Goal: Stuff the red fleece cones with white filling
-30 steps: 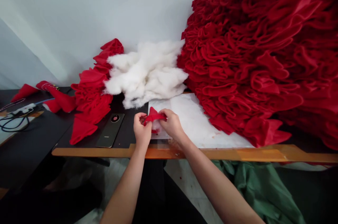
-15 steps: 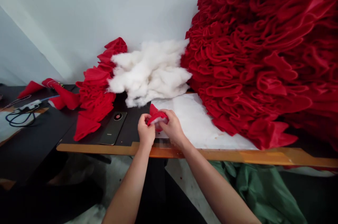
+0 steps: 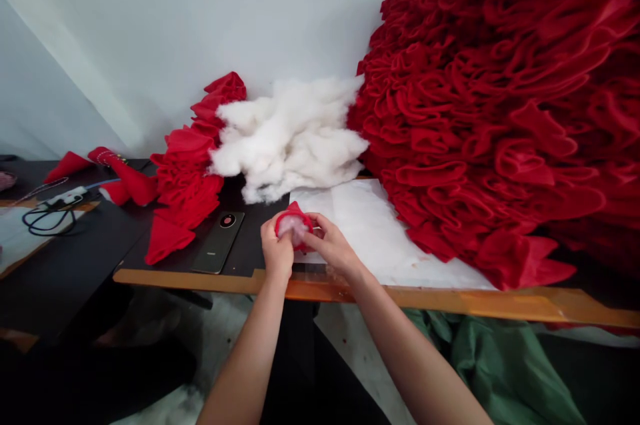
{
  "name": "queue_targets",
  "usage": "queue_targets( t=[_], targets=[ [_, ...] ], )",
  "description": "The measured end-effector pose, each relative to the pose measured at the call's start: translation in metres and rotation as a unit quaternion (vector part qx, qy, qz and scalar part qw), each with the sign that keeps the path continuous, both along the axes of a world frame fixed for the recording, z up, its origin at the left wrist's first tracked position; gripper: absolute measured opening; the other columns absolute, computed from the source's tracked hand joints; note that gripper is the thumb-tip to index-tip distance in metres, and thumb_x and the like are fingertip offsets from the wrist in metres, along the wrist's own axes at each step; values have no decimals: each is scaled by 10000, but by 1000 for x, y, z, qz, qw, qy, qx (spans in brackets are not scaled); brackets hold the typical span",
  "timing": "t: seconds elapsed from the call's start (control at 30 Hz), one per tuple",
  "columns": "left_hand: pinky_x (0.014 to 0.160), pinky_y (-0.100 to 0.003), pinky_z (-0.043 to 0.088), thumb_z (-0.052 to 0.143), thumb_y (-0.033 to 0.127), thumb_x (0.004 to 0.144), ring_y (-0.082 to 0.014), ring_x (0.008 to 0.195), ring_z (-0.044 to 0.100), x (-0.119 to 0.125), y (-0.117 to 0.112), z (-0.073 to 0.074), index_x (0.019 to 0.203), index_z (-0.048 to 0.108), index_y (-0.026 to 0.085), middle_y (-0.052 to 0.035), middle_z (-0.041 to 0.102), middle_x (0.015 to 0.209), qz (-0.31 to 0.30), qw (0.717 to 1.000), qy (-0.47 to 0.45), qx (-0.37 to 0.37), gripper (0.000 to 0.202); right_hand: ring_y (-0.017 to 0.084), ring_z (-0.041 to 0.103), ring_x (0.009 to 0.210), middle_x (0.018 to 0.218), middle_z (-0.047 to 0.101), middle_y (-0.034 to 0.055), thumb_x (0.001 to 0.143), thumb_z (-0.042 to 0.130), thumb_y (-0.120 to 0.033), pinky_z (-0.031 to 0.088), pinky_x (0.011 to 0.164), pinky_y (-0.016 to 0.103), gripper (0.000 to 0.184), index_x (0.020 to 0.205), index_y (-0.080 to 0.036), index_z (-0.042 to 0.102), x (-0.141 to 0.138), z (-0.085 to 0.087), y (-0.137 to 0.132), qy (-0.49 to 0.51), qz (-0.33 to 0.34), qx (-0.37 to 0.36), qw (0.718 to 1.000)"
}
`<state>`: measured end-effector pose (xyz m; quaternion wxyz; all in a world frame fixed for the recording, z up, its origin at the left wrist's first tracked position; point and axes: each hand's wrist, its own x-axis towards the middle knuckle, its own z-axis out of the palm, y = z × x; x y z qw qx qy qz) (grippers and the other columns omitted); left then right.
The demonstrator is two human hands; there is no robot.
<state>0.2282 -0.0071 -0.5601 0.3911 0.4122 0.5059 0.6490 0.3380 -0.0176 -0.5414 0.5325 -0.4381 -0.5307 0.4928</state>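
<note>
Left hand (image 3: 277,253), right hand (image 3: 333,247) — both on a red fabric pouch (image 3: 293,209)

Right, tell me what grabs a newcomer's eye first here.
A huge heap of ruffled red fabric fills the right side. Just left of it sits white stuffing. Below that, the left hand and right hand grip a small red piece with white inside.

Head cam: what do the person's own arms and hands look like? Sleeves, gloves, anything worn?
Nothing worn shows. The left hand and right hand are bare, with no gloves. The left forearm and right forearm are bare down to the bottom edge of the view, with no sleeves, watch or bracelet. No cables or markings are visible on them.
</note>
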Motion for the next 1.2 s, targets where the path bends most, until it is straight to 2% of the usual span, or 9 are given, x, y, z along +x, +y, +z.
queue_targets(
  t=[0.13,0.23,0.33,0.47,0.57,0.7,0.8,0.97,1.2],
  targets=[
    [858,-301,453,583,55,632,-208,984,565,-1,-2,6,946,679,206,-50,609,1029,-16,999,45,-19,361,172,528,621,684,585,2,641,570,-344,430,563,277,206,765,-180,588,3,-3,5,-41,-99,7,994],
    [831,-291,466,677,207,657,-201,992,576,-2,-9,11,1124,592,219,-60,606,1093,-92,993,-74,3,475,164,490,597,643,548,-7,633,528,-343,394,548,273,189,731,-184,552,4,-10,12,-52,-157,3,986],
    [732,-265,473,680,341,677,-171,878,599,-1,-12,12,1076,567,190,-59,622,1006,-117,975,-190,-4,441,165,488,602,669,546,-4,659,502,-375,393,555,278,228,775,-183,542,3,-16,13,-49,-158,0,986],
    [679,-238,448,680,233,615,-142,765,576,-2,-6,4,885,590,170,-20,624,851,-30,995,-93,-2,291,178,512,630,685,554,3,658,521,-364,420,600,299,210,768,-186,539,6,-14,7,-68,-125,-2,990],
    [691,-256,443,611,189,659,-143,727,556,-6,2,1,830,598,178,-9,610,787,23,999,34,10,171,211,568,783,905,599,60,666,586,-362,471,699,335,318,922,-174,569,11,-7,1,-84,-89,18,992],
    [725,-276,446,569,129,678,-154,747,556,-7,5,6,757,602,185,-14,599,768,-7,989,138,47,102,241,538,1037,1126,553,80,652,636,-262,447,911,387,472,1118,-215,578,15,-1,3,-130,-72,116,982],
    [750,-279,453,640,210,694,-162,803,568,-3,-1,11,800,612,180,-31,607,831,-30,993,99,59,113,228,573,935,954,597,51,645,567,-176,452,905,389,334,968,-210,646,15,-4,9,-150,-107,106,977],
    [683,-245,456,701,380,678,-133,777,562,-5,-16,9,927,587,178,-22,581,859,-76,989,-123,5,340,232,585,894,944,638,46,649,562,-215,466,858,393,301,939,-197,638,18,-16,14,-77,-133,46,987],
    [616,-228,416,648,174,648,-124,659,515,-4,-8,2,799,600,176,5,584,725,-41,999,30,0,158,239,580,917,965,639,54,643,609,-244,448,864,384,287,922,-194,655,14,-12,7,-80,-115,58,988]
  ],
)
